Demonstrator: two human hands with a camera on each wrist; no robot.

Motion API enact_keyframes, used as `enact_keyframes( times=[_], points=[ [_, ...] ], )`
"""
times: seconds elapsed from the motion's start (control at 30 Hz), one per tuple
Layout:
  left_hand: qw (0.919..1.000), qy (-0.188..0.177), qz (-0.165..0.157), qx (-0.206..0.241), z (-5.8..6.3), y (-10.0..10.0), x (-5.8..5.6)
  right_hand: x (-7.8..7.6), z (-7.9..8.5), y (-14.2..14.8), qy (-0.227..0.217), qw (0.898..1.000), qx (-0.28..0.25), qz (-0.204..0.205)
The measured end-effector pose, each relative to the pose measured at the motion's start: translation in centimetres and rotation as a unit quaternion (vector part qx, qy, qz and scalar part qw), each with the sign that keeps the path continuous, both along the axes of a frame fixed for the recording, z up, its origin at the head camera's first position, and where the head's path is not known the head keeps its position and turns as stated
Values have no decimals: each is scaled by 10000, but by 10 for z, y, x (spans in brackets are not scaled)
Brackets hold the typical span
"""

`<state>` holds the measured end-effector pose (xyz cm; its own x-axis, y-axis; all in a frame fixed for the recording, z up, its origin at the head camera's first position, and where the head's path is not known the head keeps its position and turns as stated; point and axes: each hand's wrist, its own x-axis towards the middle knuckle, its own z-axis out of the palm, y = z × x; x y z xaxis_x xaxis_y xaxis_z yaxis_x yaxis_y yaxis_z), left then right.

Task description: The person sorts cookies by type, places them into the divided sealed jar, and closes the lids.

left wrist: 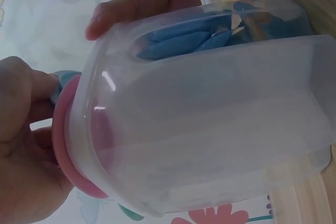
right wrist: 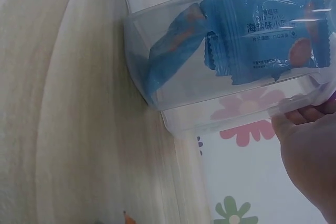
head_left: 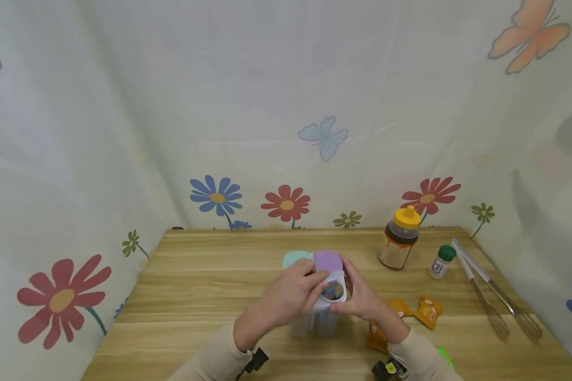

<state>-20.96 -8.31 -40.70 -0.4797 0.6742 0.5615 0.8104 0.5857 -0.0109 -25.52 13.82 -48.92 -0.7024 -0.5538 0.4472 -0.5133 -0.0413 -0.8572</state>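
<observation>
A clear plastic storage container (head_left: pixel 300 325) with several compartments stands upright on the table. It has a mint lid (head_left: pixel 296 257), a purple lid (head_left: pixel 328 261) and a pink lid (left wrist: pixel 60 140). Its light blue lid (head_left: pixel 335 275) is flipped up, baring a round opening (head_left: pixel 333 292). My left hand (head_left: pixel 291 291) reaches over the top and pinches that lid. Thumb in front and fingers round the far side, my right hand (head_left: pixel 359 296) grips the container's upper rim. Blue snack packets (right wrist: pixel 273 35) lie inside the compartment on the right.
Orange snack packets (head_left: pixel 429 311) lie right of the container, partly behind my right forearm. Farther back stand a yellow-capped bottle (head_left: pixel 395 248) and a small green-capped jar (head_left: pixel 440 264). A V-shaped metal utensil (head_left: pixel 486 286) lies along the table's right side. A flowered curtain (head_left: pixel 252 159) hangs behind.
</observation>
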Motion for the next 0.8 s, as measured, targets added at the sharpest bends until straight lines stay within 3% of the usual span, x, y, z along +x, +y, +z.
enact_keyframes(
  times=[0.17,0.43,0.6,0.8],
  points=[
    [9989,-211,-74,-412,3,5,6,-3,2,0,93,10000,-17,24],
    [9928,-635,84,-1012,10,9,8,-2,3,-1,-27,9999,21,161],
    [9887,-928,-5,-1175,18,12,3,-2,4,1,-105,9998,42,180],
    [9872,-1226,-156,-1004,22,14,-5,-2,3,2,-125,9997,105,208]
  ],
)
